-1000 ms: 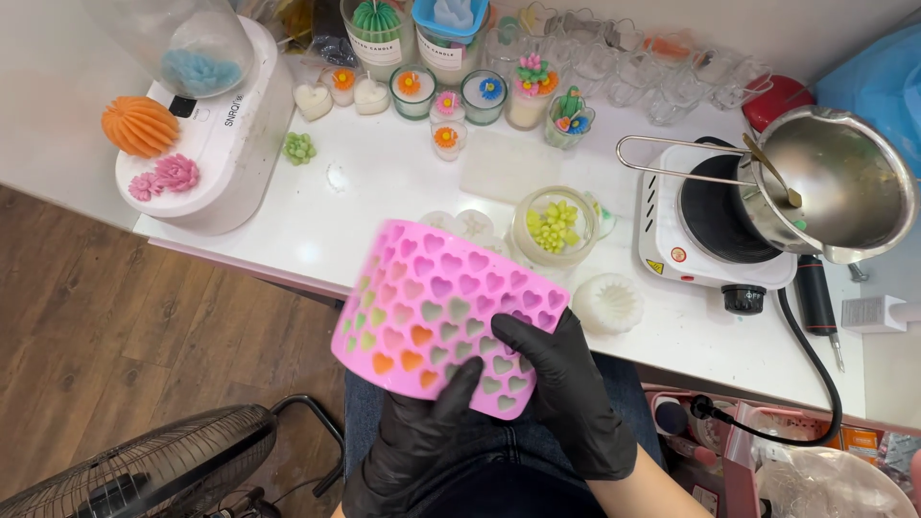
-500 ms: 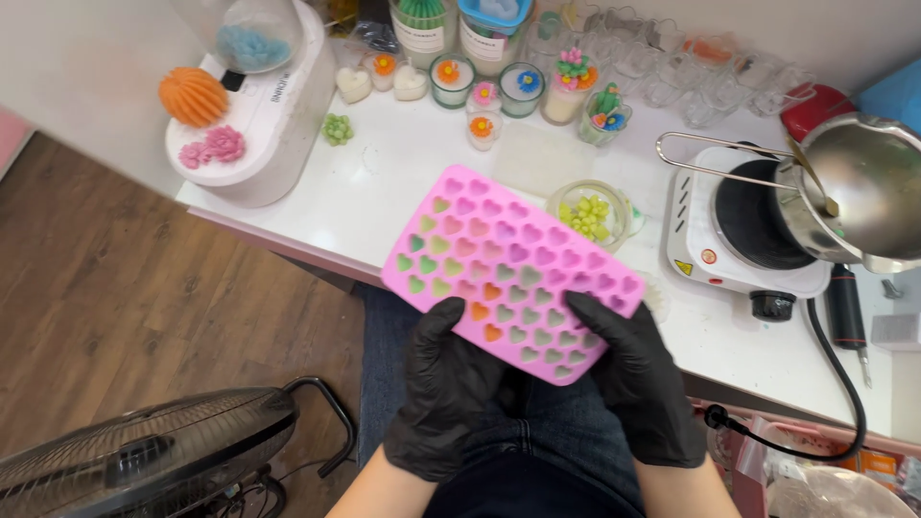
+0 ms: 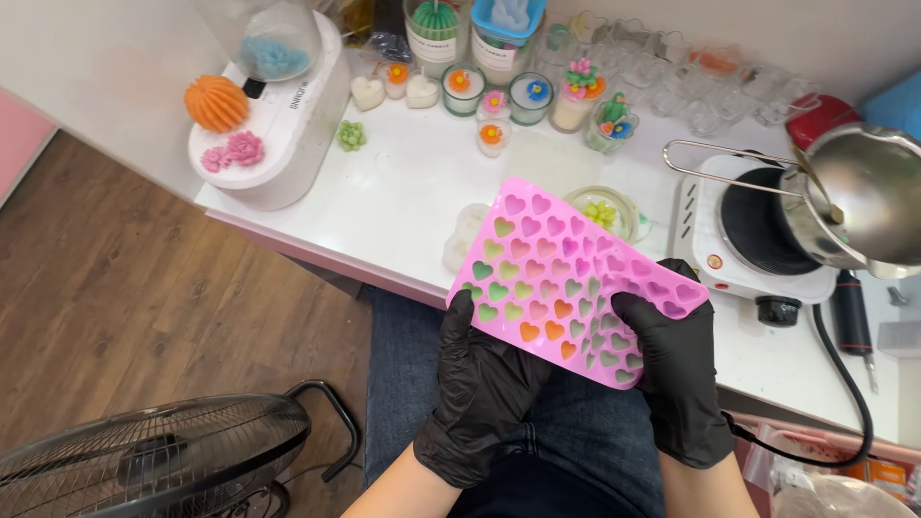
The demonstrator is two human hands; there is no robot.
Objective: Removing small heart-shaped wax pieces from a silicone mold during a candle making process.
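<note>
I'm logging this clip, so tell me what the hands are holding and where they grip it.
Both hold the pink heart mould: left hand at its near left corner, right hand at its near right edge.

At frame centre you hold the heart mould over the counter edge, your left hand at its lower left, your right hand at its lower right. Behind it sits a small bowl; the hotplate lies right, the fan lower left on the floor.
</note>
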